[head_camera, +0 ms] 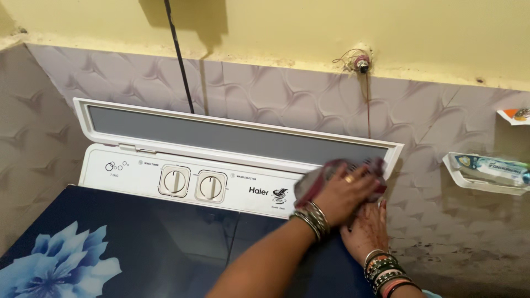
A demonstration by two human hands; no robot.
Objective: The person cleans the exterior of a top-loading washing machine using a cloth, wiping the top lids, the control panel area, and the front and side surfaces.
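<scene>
The raised flap and wall are blocking me behind the panel. Two knobs are sticking up left of my hands. The dark lid is lying open to reach; a shelf is jutting out on the right.

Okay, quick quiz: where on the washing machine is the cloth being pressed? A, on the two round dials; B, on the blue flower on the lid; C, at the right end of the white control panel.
C: the left hand presses the reddish cloth at the right end of the white control panel, away from the dials.
</scene>
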